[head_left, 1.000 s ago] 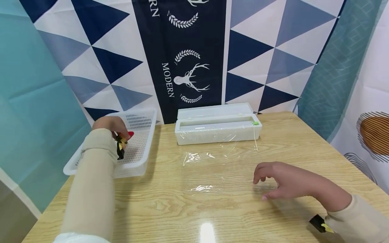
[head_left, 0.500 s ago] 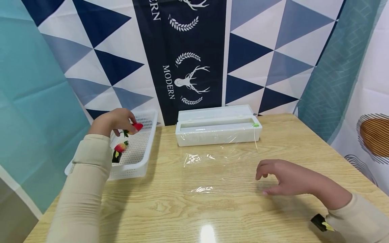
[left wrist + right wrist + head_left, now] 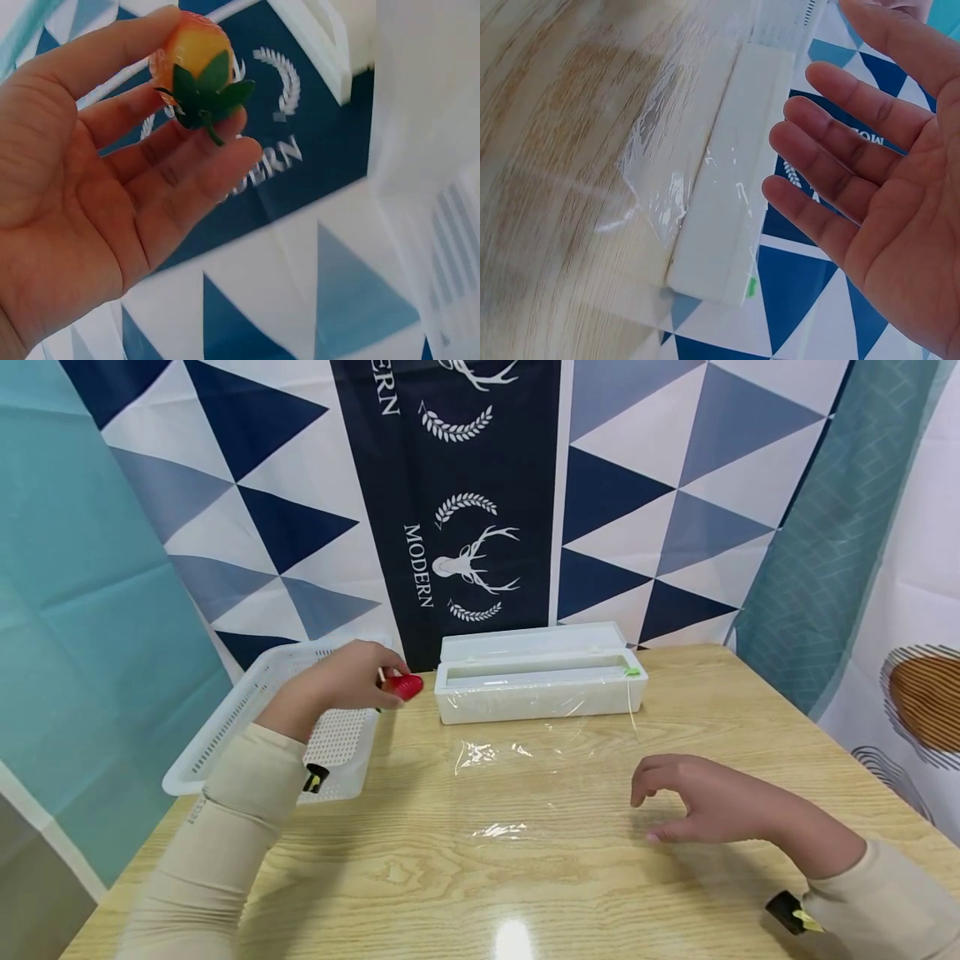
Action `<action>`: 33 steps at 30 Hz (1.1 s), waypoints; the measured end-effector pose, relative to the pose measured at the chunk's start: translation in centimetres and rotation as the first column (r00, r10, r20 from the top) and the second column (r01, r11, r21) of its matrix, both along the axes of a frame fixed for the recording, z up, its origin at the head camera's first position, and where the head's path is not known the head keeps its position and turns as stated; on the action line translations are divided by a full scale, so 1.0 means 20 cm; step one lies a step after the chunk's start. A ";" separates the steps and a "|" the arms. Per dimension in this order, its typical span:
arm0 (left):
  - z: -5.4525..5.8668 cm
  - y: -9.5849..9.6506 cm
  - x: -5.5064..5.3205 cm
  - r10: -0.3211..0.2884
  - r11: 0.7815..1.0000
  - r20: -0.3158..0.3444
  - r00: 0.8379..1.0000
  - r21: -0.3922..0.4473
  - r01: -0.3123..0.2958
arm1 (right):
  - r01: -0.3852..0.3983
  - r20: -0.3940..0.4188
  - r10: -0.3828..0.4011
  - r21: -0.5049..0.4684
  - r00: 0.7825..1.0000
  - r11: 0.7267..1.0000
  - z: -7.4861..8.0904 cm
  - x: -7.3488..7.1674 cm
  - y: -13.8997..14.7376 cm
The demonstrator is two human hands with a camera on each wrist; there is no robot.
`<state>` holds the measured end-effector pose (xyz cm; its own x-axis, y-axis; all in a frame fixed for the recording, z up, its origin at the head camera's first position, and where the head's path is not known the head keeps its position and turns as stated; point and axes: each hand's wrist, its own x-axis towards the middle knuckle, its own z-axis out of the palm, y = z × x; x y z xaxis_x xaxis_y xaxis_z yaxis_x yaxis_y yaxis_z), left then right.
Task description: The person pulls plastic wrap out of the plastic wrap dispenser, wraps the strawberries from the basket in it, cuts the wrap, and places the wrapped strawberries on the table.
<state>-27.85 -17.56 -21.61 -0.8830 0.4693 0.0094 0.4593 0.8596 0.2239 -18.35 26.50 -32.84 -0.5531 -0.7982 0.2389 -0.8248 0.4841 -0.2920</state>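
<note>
Strawberry [image 3: 406,687] (green-leaved) pinched in left hand [image 3: 351,676]; right hand [image 3: 703,803] relaxed near clear film [image 3: 525,785].

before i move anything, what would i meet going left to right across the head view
White basket → red strawberry held in the left hand → open white box → right hand.

basket [image 3: 223,727]: left on table [image 3: 420,893] | box [image 3: 540,700]: right of basket | film [image 3: 498,793]: on table before box
</note>
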 end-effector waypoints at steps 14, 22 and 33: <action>-0.20 0.39 0.09 -0.381 0.925 -0.064 0.923 -0.025 0.380 | -0.005 -0.036 0.004 -0.033 0.999 0.999 -0.01 -0.01 -0.02; -0.36 0.55 0.10 -0.475 0.877 -0.022 0.880 -0.095 0.471 | -0.012 -0.030 0.012 -0.012 0.999 1.000 -0.01 -0.04 -0.05; -0.52 0.68 0.05 -0.539 0.835 0.021 0.842 -0.120 0.538 | -0.011 -0.016 0.010 -0.012 1.000 1.000 0.00 -0.07 -0.10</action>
<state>-26.77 -3.89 -32.07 -0.4905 0.8690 -0.0653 0.8594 0.4948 0.1288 -19.80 24.52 -32.93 -0.5408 -0.8009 0.2572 -0.8344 0.4720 -0.2847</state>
